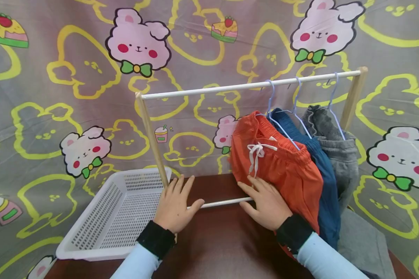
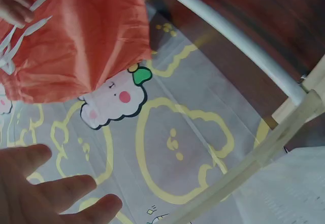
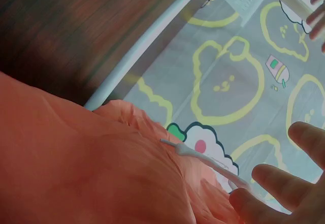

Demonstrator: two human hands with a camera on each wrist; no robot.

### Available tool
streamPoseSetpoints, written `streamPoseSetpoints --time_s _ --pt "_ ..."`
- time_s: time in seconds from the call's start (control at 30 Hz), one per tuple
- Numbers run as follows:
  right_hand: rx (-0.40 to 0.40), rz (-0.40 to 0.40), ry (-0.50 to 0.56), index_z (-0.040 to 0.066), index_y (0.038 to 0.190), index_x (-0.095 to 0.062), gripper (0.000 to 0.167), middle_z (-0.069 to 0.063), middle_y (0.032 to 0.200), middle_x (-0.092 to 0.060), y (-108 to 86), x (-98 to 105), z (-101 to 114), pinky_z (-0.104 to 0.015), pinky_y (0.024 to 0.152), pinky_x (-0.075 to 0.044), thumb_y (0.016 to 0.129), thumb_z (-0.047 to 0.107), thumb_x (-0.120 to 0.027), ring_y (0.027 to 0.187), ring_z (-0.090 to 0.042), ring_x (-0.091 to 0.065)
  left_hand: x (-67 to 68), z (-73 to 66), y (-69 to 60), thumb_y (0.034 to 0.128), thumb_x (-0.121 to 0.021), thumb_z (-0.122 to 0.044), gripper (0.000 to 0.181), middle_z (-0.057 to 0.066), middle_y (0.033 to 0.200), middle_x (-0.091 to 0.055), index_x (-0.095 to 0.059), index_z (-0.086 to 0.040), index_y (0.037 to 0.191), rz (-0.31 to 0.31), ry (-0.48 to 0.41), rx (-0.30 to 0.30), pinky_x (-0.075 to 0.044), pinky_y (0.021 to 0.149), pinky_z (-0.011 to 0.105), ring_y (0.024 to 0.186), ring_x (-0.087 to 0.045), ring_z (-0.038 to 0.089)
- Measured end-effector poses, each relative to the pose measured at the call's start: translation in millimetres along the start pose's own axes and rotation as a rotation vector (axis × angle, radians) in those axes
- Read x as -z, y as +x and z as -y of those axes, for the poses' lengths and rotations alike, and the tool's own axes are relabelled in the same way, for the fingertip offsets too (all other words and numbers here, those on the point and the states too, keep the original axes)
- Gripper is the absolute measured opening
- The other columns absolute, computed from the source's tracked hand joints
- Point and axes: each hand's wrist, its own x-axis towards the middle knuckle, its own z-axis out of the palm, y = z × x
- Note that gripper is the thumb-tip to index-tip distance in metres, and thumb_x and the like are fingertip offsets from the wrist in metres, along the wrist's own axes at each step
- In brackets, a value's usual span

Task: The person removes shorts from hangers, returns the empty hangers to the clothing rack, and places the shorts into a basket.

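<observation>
Both hands are held out over the table, palms down with fingers spread. My left hand (image 1: 176, 205) is beside the left wooden post of a clothes rack (image 1: 209, 90) and holds nothing. My right hand (image 1: 267, 203) is in front of orange shorts (image 1: 286, 166) with a white drawstring; whether it touches the cloth I cannot tell. The shorts hang from a lilac hanger (image 1: 271, 100) on the rack's white bar. Behind them, toward the right, blue pants (image 1: 329, 201) and grey pants (image 1: 345, 162) hang on similar hangers. The orange cloth fills much of the right wrist view.
A white perforated basket (image 1: 101, 254) stands on the dark red-brown table (image 1: 216, 240) left of the rack. Grey cloth (image 1: 364, 244) lies at the table's right. A low white crossbar (image 1: 227, 202) runs between the posts. A patterned curtain (image 1: 202, 50) hangs behind.
</observation>
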Motion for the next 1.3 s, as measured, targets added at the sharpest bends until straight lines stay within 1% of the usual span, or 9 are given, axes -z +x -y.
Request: streamPoseSetpoints --time_s 0.13,0.3,0.5,0.6,0.73,0.87,0.97,1.13,1.3 --pt "-0.003 0.011 0.008 0.024 0.152 -0.049 0.067 -0.013 0.156 -0.042 -0.8 -1 1 -0.061 0.114 -0.027 0.093 0.054 -0.065 0.141 -0.036 -0.038 13.3 3.0 3.5 0.097 -0.054 -0.062 0.081 0.02 0.161 -0.03 -0.032 -0.015 0.16 -0.031 -0.076 0.011 -0.023 0.112 0.069 0.146 -0.027 0.043" --pt "-0.004 0.011 0.015 0.024 0.151 -0.051 0.066 -0.012 0.155 -0.043 -2.5 0 -1 -0.06 0.114 -0.028 0.093 0.053 -0.066 0.14 -0.035 -0.039 28.6 7.6 8.3 0.0992 -0.054 -0.057 0.078 0.022 0.16 -0.03 -0.031 -0.012 0.159 -0.072 -0.121 0.02 -0.025 0.111 0.068 0.144 -0.03 0.044" --pt "-0.003 0.025 0.023 0.024 0.149 -0.053 0.063 -0.013 0.154 -0.044 -4.0 -1 -2 -0.06 0.114 -0.029 0.095 0.054 -0.064 0.14 -0.035 -0.04 40.2 12.3 12.0 0.0999 -0.058 -0.049 0.073 0.021 0.151 -0.038 -0.032 -0.014 0.158 -0.115 -0.185 0.077 -0.032 0.107 0.064 0.135 -0.039 0.042" --pt "-0.005 0.026 0.027 0.023 0.149 -0.054 0.062 -0.013 0.153 -0.045 -4.6 -2 -2 -0.06 0.114 -0.029 0.095 0.053 -0.064 0.14 -0.035 -0.04 45.2 14.8 14.2 0.0997 -0.059 -0.047 0.071 0.023 0.141 -0.042 -0.032 -0.014 0.157 -0.165 -0.187 0.092 -0.038 0.101 0.062 0.124 -0.045 0.041" --pt "-0.007 0.024 0.028 0.023 0.148 -0.054 0.062 -0.013 0.152 -0.046 -5.1 -2 -2 -0.06 0.114 -0.029 0.095 0.052 -0.065 0.139 -0.035 -0.04 53.2 18.4 18.2 0.0987 -0.061 -0.043 0.07 0.025 0.133 -0.045 -0.036 -0.009 0.154 -0.247 -0.202 0.096 -0.041 0.096 0.059 0.118 -0.047 0.041" --pt "-0.005 0.024 0.027 0.022 0.148 -0.054 0.062 -0.014 0.152 -0.047 -4.2 -1 -2 -0.06 0.113 -0.03 0.095 0.052 -0.065 0.138 -0.035 -0.041 60.5 22.9 23.1 0.0994 -0.06 -0.04 0.065 0.024 0.13 -0.044 -0.038 -0.005 0.15 -0.285 -0.237 0.107 -0.044 0.093 0.056 0.114 -0.048 0.038" --pt "0.002 0.023 0.027 0.022 0.148 -0.055 0.062 -0.014 0.152 -0.047 -3.5 0 -2 -0.06 0.113 -0.03 0.095 0.052 -0.065 0.138 -0.035 -0.042 63.8 26.4 26.0 0.1003 -0.059 -0.038 0.063 0.024 0.129 -0.043 -0.037 -0.005 0.149 -0.304 -0.269 0.136 -0.045 0.092 0.054 0.114 -0.048 0.037" --pt "0.002 0.028 0.027 0.023 0.148 -0.055 0.062 -0.014 0.152 -0.046 -3.2 -1 -1 -0.06 0.113 -0.03 0.094 0.053 -0.065 0.138 -0.035 -0.042 66.2 30.6 28.0 0.1008 -0.06 -0.033 0.063 0.023 0.127 -0.042 -0.031 -0.008 0.151 -0.362 -0.317 0.189 -0.045 0.089 0.053 0.113 -0.049 0.037" --pt "-0.004 0.031 0.029 0.024 0.147 -0.055 0.062 -0.013 0.152 -0.046 -3.0 -2 0 -0.06 0.113 -0.03 0.094 0.053 -0.065 0.137 -0.035 -0.043 67.4 35.5 32.8 0.1024 -0.058 -0.03 0.067 0.021 0.137 -0.037 -0.022 -0.01 0.156 -0.392 -0.391 0.22 -0.044 0.092 0.053 0.124 -0.045 0.035"
